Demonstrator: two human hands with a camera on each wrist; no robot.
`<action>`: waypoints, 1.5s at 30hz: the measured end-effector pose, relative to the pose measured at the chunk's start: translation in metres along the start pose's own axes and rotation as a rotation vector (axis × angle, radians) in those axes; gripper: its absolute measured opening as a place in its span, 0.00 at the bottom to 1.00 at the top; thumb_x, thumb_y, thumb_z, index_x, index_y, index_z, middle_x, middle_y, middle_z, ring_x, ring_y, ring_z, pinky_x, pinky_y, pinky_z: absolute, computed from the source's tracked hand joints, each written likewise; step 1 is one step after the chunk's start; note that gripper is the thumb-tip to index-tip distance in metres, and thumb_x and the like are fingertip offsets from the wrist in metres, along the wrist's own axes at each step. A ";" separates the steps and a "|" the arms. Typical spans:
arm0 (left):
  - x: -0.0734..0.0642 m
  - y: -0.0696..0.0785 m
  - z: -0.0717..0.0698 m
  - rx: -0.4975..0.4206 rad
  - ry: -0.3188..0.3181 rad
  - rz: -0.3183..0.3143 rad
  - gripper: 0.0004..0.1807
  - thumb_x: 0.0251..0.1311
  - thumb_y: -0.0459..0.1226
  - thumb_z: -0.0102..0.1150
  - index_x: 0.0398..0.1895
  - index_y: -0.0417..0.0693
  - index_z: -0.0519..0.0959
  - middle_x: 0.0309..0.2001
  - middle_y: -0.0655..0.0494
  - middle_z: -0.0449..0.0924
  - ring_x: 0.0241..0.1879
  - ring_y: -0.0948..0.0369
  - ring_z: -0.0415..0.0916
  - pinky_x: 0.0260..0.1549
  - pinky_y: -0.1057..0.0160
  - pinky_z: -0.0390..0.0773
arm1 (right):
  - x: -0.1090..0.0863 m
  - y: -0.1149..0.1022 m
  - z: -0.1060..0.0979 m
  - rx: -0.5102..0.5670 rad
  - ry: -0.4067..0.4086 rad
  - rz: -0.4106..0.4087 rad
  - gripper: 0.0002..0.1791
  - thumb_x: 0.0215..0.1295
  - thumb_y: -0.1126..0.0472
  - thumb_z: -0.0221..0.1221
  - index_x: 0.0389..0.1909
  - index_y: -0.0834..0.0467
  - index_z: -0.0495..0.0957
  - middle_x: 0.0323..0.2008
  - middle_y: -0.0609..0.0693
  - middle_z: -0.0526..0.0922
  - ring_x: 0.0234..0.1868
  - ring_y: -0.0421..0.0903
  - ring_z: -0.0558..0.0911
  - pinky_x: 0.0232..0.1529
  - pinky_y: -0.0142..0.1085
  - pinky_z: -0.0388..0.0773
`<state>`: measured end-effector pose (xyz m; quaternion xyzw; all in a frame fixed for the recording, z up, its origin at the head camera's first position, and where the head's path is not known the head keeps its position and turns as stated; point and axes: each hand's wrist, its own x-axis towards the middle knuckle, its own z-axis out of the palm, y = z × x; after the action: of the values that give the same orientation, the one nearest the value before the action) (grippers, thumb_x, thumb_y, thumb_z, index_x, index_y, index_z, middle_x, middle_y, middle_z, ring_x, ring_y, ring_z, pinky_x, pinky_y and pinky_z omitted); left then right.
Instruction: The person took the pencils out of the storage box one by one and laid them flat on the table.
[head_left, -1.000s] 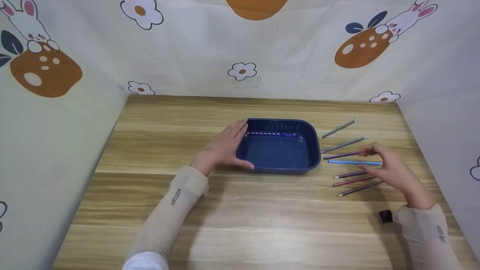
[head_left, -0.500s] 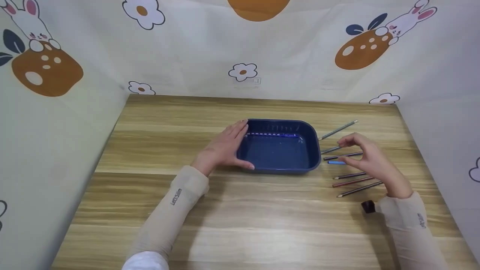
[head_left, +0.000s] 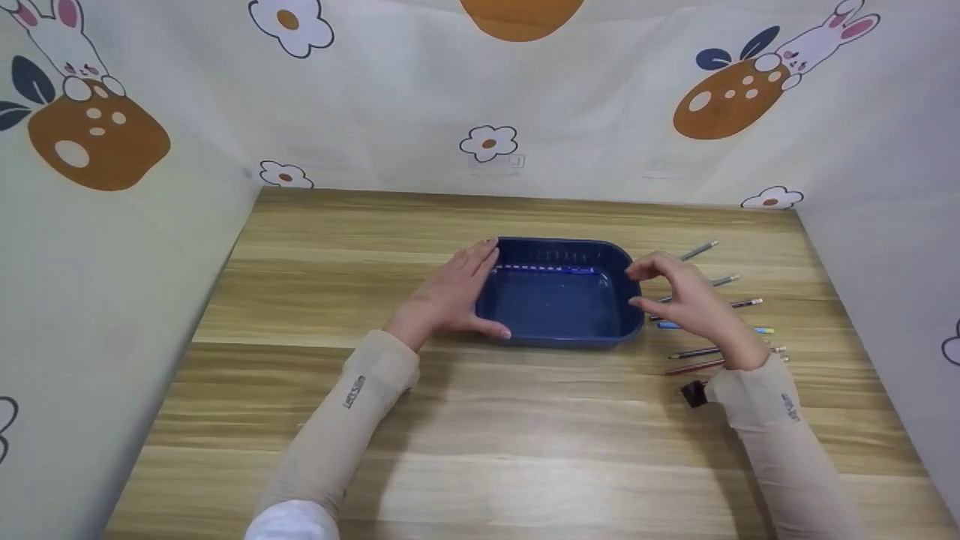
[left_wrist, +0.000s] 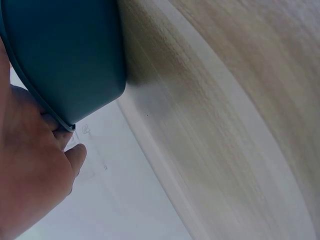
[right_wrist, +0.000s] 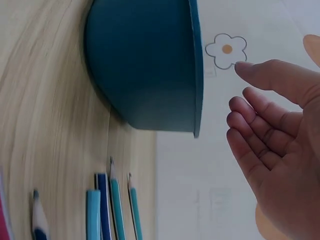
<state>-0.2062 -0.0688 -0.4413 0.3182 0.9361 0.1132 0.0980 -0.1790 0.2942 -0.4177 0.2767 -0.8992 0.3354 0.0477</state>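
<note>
A dark blue plastic basin (head_left: 555,340) stands on the table. Inside, along its far side, lies a purple pencil with a white-dashed barrel (head_left: 540,268). My left hand (head_left: 450,292) holds the basin's left end, thumb at the near corner and fingers at the far one; in the left wrist view the fingers meet the basin's rim (left_wrist: 37,97). Over the right end hovers my right hand (head_left: 686,300), fingers loosely bent, thumb apart. Nothing is between them in the right wrist view, where the hand (right_wrist: 280,135) appears apart from the rim.
Right of the basin several pencils lie in a loose row, among them a grey-green pencil (head_left: 700,250), a light blue one (head_left: 763,330) and a red one (head_left: 694,367). The right forearm passes over some. Patterned cloth walls (head_left: 390,112) enclose the table.
My right hand has travelled left and away from me, from above the pencils to the basin's right rim, with nothing visible in it. The left hand and basin have stayed put.
</note>
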 end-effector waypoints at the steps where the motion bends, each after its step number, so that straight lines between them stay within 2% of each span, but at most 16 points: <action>1: 0.000 0.000 0.000 0.001 -0.001 0.000 0.72 0.34 0.76 0.56 0.75 0.45 0.38 0.76 0.53 0.29 0.75 0.58 0.29 0.73 0.58 0.35 | 0.003 -0.001 0.002 0.002 -0.010 0.000 0.21 0.51 0.67 0.68 0.47 0.62 0.75 0.43 0.53 0.82 0.45 0.49 0.80 0.50 0.35 0.74; 6: 0.000 0.000 0.000 0.022 0.001 0.011 0.72 0.33 0.78 0.53 0.75 0.43 0.39 0.76 0.51 0.31 0.75 0.57 0.30 0.73 0.57 0.36 | 0.018 -0.005 0.014 0.014 -0.060 0.017 0.20 0.54 0.66 0.66 0.48 0.62 0.75 0.45 0.56 0.82 0.47 0.51 0.79 0.51 0.45 0.75; 11: 0.000 0.000 -0.001 0.036 -0.005 0.009 0.73 0.32 0.79 0.50 0.75 0.43 0.39 0.76 0.51 0.32 0.75 0.57 0.30 0.73 0.58 0.35 | 0.032 -0.006 0.026 0.008 -0.127 0.076 0.21 0.57 0.65 0.65 0.52 0.62 0.73 0.49 0.57 0.80 0.51 0.54 0.77 0.55 0.50 0.73; 20: 0.000 0.000 -0.001 0.028 -0.003 0.001 0.73 0.32 0.78 0.52 0.75 0.44 0.39 0.76 0.52 0.31 0.75 0.57 0.30 0.73 0.58 0.36 | 0.052 -0.004 0.044 -0.042 -0.211 0.096 0.24 0.57 0.62 0.64 0.54 0.65 0.72 0.51 0.59 0.77 0.53 0.55 0.76 0.57 0.48 0.73; 28: -0.001 0.000 -0.001 0.033 -0.003 0.007 0.73 0.32 0.80 0.49 0.75 0.44 0.39 0.76 0.52 0.30 0.75 0.57 0.29 0.73 0.57 0.36 | 0.067 0.000 0.055 -0.098 -0.229 0.076 0.25 0.56 0.62 0.65 0.54 0.66 0.72 0.50 0.60 0.78 0.53 0.55 0.76 0.57 0.47 0.73; 37: 0.000 0.000 -0.002 0.026 0.001 0.014 0.73 0.31 0.80 0.50 0.75 0.43 0.40 0.76 0.52 0.31 0.75 0.57 0.30 0.73 0.57 0.37 | 0.075 0.005 0.065 -0.101 -0.248 0.103 0.25 0.55 0.62 0.66 0.52 0.67 0.73 0.49 0.60 0.79 0.51 0.54 0.77 0.56 0.46 0.74; 45: 0.000 0.000 -0.002 0.026 0.011 0.017 0.74 0.31 0.80 0.49 0.75 0.42 0.41 0.76 0.51 0.32 0.75 0.57 0.31 0.73 0.58 0.38 | 0.076 0.004 0.072 -0.177 -0.271 0.088 0.20 0.56 0.66 0.64 0.50 0.67 0.74 0.47 0.61 0.78 0.49 0.54 0.77 0.54 0.47 0.74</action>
<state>-0.2067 -0.0689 -0.4394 0.3267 0.9353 0.1035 0.0878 -0.2377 0.2160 -0.4545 0.2744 -0.9348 0.2160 -0.0648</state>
